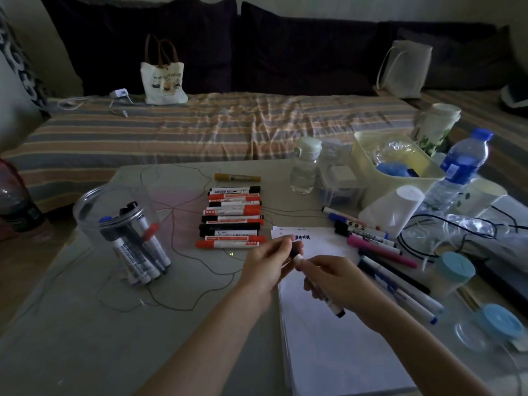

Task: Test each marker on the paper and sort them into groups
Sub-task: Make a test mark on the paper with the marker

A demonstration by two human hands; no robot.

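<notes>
My right hand point(337, 284) grips a white marker point(328, 302) with a black end, held slanted above the white paper point(337, 352). My left hand point(268, 261) pinches the black cap point(295, 251) at the marker's upper end. Dark scribbles point(302, 237) mark the paper's top. A row of red and black markers point(233, 218) lies in the middle of the table. Thinner markers point(380, 247), pink, blue and black, lie to the right of the paper. A clear jar point(125, 224) on the left holds several markers.
A clear bottle point(304, 167), a yellow bin point(397, 164), a blue-capped water bottle point(460, 172), paper cups point(397, 207) and blue-lidded jars point(454, 270) crowd the right side. Thin wire point(177, 252) loops across the table. A tote bag point(163, 78) stands on the striped sofa.
</notes>
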